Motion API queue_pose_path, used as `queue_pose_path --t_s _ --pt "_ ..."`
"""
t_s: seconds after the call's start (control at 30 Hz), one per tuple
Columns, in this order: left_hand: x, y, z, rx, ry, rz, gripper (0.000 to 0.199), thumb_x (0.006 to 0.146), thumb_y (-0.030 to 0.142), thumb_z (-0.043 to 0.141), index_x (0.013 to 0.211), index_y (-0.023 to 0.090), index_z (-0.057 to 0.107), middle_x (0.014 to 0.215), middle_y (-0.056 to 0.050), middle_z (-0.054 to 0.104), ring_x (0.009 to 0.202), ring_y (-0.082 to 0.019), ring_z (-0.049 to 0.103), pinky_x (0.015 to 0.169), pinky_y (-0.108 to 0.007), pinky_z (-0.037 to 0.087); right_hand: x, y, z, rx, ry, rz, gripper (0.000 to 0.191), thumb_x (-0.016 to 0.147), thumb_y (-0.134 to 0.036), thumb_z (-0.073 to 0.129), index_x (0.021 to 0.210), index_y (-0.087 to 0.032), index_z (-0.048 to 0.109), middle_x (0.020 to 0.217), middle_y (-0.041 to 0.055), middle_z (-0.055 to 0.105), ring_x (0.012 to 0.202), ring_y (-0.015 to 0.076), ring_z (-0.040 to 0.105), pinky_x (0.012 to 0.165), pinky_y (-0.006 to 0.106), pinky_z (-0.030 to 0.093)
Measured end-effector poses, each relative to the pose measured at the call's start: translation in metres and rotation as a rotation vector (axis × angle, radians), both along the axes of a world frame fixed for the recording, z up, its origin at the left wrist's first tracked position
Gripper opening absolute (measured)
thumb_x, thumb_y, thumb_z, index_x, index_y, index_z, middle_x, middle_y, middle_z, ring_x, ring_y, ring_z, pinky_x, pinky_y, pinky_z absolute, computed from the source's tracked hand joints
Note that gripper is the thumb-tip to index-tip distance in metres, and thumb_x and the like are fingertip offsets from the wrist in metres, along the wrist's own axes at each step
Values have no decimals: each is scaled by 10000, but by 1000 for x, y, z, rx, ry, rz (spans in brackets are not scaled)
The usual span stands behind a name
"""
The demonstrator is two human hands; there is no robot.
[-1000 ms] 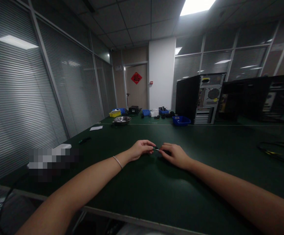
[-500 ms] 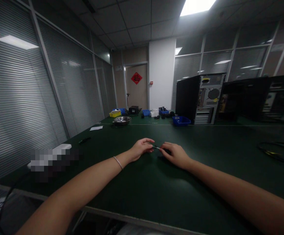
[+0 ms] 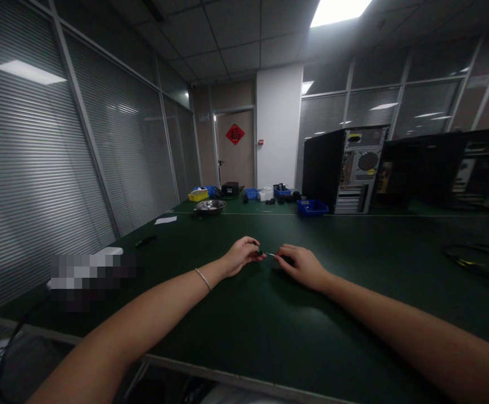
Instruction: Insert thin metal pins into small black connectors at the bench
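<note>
- Head cam, L to R: white block (image 3: 107,252) at far left of green table (image 3: 244,331), black pen (image 3: 145,241), steel bowl (image 3: 210,206).
- Left hand (image 3: 239,255) pinched shut on a tiny dark bit (image 3: 260,253).
- Right hand (image 3: 303,266) pinches a thin metal pin (image 3: 270,255), tip just beside the bit. Hands close together, mid table.
- Risk: bit is so small it might slip and get lost on the dark top.
- Count: 2 hands, 1 bowl, 1 PC tower (image 3: 345,168), 1 cable (image 3: 475,261) far right.

Bowl (image 3: 210,206) left of bin (image 3: 312,208), both on table (image 3: 236,314).
</note>
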State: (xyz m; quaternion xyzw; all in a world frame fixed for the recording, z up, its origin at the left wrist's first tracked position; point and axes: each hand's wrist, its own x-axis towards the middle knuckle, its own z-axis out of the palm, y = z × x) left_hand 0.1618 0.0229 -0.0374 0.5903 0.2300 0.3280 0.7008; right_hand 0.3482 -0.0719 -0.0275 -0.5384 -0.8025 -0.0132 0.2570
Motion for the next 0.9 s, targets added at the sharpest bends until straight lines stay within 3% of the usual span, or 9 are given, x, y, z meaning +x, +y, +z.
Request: queue_pose_path --t_s 0.27,0.9 --pt "-1 1 -1 107 32 -53 269 781 275 564 994 112 587 899 -80 583 725 -100 527 641 -221 376 -1 0 0 32 -3 0 231 861 -321 413 863 -211 616 805 25 589 701 133 545 630 230 386" --pt "0 0 -2 383 176 -92 366 750 431 555 892 106 647 716 -41 578 634 -105 462 605 -230 335 -2 -1 1 73 -35 -67 262 875 -334 384 952 -231 613 847 23 588 701 131 539 618 227 385"
